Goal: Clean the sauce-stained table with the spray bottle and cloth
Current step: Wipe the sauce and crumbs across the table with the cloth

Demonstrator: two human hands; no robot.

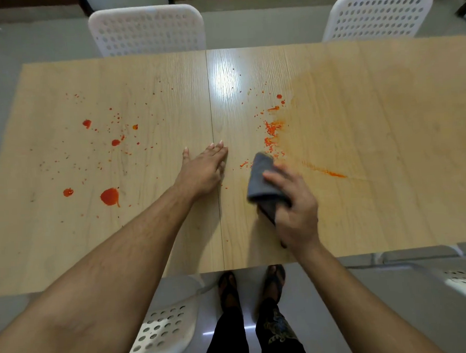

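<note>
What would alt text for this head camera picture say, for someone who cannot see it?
A person's right hand holds a grey cloth on a wooden table spattered with red sauce, while the left hand rests flat on the wood. Two white chairs stand at the far side.

Head-worn view, steeply down, close

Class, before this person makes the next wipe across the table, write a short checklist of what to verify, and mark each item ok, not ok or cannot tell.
1. Right hand grips the folded grey cloth: ok.
2. Left hand rests flat on the light wooden table, off the stains: ok.
3. Right half wiped clean: not ok, orange smear and crumbs remain.
4. Left half cleaned: not ok, large red sauce blot untouched.
5. Spray bottle within reach: cannot tell, not in view.
</note>
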